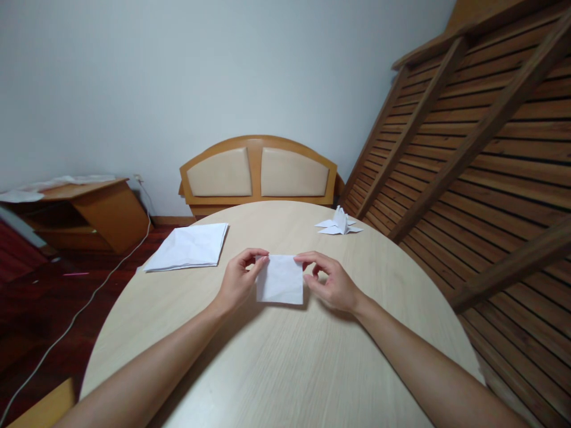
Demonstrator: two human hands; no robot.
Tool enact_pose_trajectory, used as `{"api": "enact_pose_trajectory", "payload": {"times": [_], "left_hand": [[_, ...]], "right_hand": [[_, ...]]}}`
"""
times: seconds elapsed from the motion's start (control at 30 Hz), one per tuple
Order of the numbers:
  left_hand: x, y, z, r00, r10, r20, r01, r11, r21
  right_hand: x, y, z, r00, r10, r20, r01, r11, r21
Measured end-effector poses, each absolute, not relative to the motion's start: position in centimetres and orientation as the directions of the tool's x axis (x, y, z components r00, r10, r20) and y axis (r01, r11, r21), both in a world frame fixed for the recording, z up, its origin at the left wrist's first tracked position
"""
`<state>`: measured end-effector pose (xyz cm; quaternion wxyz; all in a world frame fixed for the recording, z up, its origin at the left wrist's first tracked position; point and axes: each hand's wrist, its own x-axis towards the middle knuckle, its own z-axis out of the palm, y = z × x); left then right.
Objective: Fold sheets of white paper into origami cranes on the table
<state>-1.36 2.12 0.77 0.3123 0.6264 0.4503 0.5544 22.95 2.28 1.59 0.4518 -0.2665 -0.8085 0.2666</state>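
Between my two hands is a small white square of paper (280, 281), its face toward me and its lower edge casting a shadow on the table (267, 362). My left hand (243, 275) pinches its upper left corner between thumb and fingers. At the upper right corner, my right hand (329, 279) touches the paper with its index finger; the thumb is lower, near the right edge, apart from the fingertip. Beyond my right hand lie folded white paper figures (339, 222) with pointed ends. To the left of my left hand rests a stack of white paper sheets (190, 246).
The table is round and light-coloured. A wooden headboard with two cream pads (257, 171) stands behind it, against the wall. On the right leans a slatted wooden frame (482, 154). A low wooden cabinet (107, 214) is at left, with a white cable (113, 270) running along the floor.
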Motion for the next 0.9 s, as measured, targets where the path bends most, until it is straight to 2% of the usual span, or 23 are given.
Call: {"api": "enact_pose_trajectory", "payload": {"times": [0.43, 0.6, 0.67, 0.77, 0.9], "left_hand": [[-1.0, 2.1, 0.7, -0.028, 0.927, 0.375, 0.212, -0.361, 0.908], [-0.9, 1.8, 0.8, 0.034, 0.931, 0.364, 0.289, -0.358, 0.888], [-1.0, 1.4, 1.0, 0.104, 0.895, 0.435, 0.354, -0.442, 0.824], [-1.3, 0.7, 1.4, 0.293, 0.741, 0.604, 0.456, -0.664, 0.593], [-1.3, 0.2, 1.3, 0.538, 0.572, 0.620, 0.525, -0.802, 0.285]], "right_hand": [[23.0, 2.4, 1.5, -0.481, 0.650, 0.587, 0.200, 0.734, -0.649], [22.8, 2.7, 1.3, -0.436, 0.687, 0.581, 0.259, 0.714, -0.650], [22.8, 2.8, 1.3, -0.392, 0.710, 0.585, 0.293, 0.699, -0.652], [22.9, 3.1, 1.3, -0.307, 0.735, 0.604, 0.326, 0.678, -0.659], [23.1, 3.4, 1.3, -0.233, 0.749, 0.620, 0.343, 0.660, -0.669]]}}
